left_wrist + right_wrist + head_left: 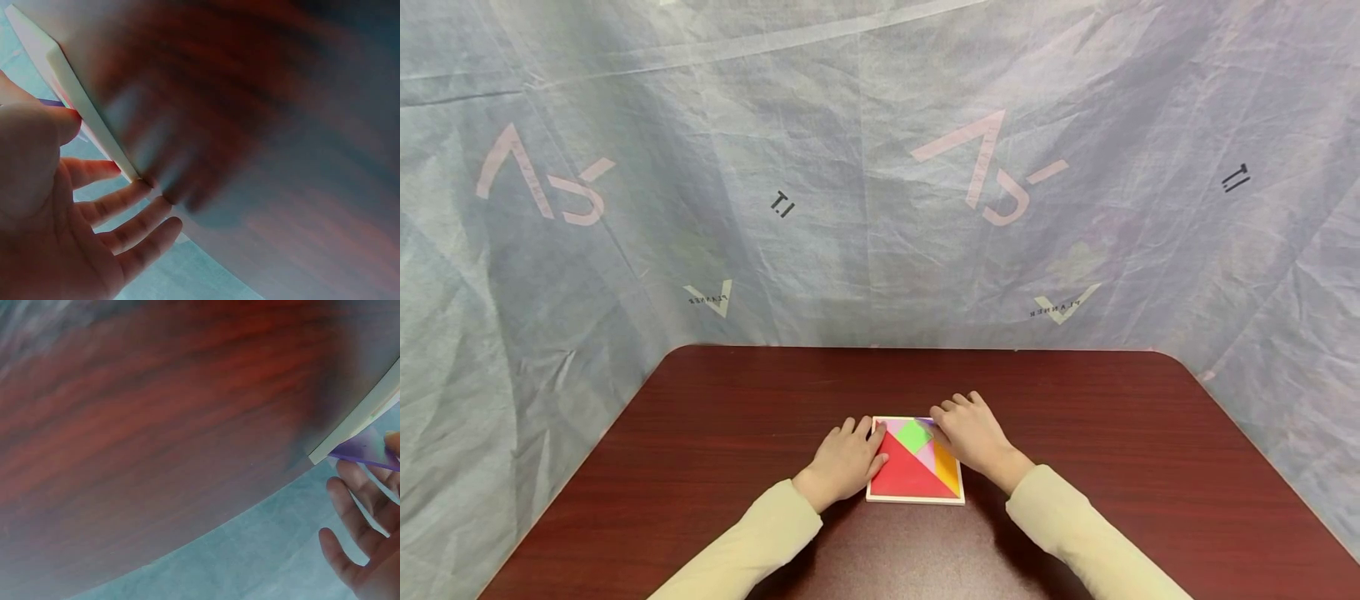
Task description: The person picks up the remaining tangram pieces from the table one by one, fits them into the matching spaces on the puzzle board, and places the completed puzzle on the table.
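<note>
A square tangram board (917,501) with a pale raised rim lies on the table. Inside it are a large red triangle (906,477), a green square (914,436), pink pieces (927,456) and an orange-yellow piece (947,471). My left hand (844,462) rests along the board's left side, fingers extended, thumb and index finger touching the rim and red triangle. My right hand (973,433) is over the upper right corner. In the right wrist view its thumb and finger pinch a purple tangram piece (361,449), tilted at the rim; its far part is hidden.
The dark red-brown wooden table (760,392) surrounds the board on all sides. A grey-blue cloth (865,250) with printed letters hangs behind the table's far edge and along both sides.
</note>
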The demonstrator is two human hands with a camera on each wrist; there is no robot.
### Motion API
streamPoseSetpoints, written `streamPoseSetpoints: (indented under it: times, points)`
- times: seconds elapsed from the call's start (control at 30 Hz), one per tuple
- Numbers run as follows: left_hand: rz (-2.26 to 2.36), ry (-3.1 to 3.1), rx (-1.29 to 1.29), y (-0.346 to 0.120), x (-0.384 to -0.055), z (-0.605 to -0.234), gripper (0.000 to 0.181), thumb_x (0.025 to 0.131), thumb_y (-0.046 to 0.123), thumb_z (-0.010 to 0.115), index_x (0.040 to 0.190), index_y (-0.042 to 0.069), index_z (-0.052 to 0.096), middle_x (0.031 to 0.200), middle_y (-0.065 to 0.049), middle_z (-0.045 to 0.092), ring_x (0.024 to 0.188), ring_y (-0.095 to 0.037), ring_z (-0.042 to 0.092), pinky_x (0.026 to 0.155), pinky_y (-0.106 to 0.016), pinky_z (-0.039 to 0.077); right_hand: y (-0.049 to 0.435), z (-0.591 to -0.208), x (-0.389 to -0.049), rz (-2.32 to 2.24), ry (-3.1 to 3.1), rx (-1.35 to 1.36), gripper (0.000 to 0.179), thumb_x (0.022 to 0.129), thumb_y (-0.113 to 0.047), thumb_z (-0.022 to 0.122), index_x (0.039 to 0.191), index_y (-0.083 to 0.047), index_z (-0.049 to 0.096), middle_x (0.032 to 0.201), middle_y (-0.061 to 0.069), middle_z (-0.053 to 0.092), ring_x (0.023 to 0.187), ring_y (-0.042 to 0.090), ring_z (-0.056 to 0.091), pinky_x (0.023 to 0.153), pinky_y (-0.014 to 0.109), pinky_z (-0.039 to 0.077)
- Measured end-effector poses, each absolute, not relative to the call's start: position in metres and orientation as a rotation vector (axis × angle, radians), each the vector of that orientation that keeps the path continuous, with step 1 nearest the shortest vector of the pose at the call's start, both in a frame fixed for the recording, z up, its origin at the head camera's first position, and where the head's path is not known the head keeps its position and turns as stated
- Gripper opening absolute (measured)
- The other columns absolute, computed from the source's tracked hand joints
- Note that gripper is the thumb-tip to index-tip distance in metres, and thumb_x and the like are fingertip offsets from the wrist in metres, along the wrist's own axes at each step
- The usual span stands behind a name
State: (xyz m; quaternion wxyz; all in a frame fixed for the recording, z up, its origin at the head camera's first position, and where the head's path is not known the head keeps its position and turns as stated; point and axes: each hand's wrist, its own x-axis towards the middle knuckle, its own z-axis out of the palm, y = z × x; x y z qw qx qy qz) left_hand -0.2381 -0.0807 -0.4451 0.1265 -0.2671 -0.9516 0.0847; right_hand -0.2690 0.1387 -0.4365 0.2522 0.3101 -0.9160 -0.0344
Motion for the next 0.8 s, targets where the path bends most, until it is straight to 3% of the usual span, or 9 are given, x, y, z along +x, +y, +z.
streamPoseSetpoints:
  times: [0.8]
  points:
    - [0.237,-2.786,-0.776,-0.0809,-0.2387,-0.4459,0.048,0.091,0.042,0.047,0.128,0.012,0.052,0.115,-0.009,0.051,0.097,-0.024,0.051,0.077,-0.036,0.047,0.1377,-0.44,-0.267,-0.096,-2.622,0.838,0.018,0.079,-0.025,0.069,0.091,-0.013,0.065,0.086,0.003,0.062,0.083,0.023,0.055,0.077,0.042,0.043]
